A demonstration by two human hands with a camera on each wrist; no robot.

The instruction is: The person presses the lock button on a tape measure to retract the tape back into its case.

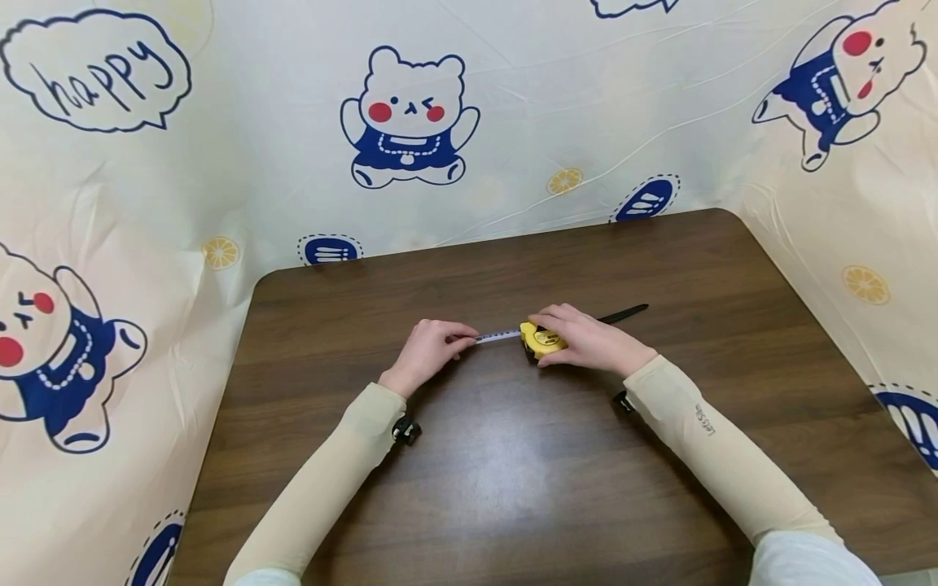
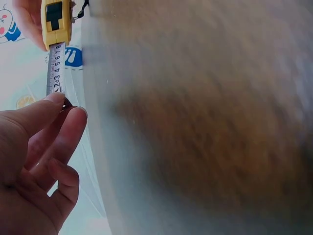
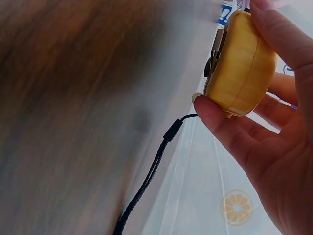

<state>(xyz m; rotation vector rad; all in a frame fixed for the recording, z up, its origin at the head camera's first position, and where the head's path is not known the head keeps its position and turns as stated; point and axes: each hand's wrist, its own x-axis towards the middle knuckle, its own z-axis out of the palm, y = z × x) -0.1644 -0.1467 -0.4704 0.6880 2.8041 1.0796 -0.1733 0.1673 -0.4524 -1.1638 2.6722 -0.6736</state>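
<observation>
My right hand (image 1: 586, 340) grips a yellow tape measure (image 1: 541, 340), fingers over its far side and thumb on its near side. A short length of white blade (image 1: 500, 335) runs out of the case toward the left. Between thumb and forefinger, my left hand (image 1: 428, 350) pinches the blade's end. Numbers up to about 8 show on the blade (image 2: 56, 68) in the left wrist view. From the case (image 3: 244, 63) in the right wrist view hangs a black wrist strap (image 3: 151, 169), which in the head view trails out behind the right hand.
The brown wooden table (image 1: 498, 480) lies under both hands, its far edge against a curtain (image 1: 286, 163) printed with bears and orange slices. The curtain also hangs along both sides. Small black cameras (image 1: 406, 430) sit at the wrists over beige sleeves.
</observation>
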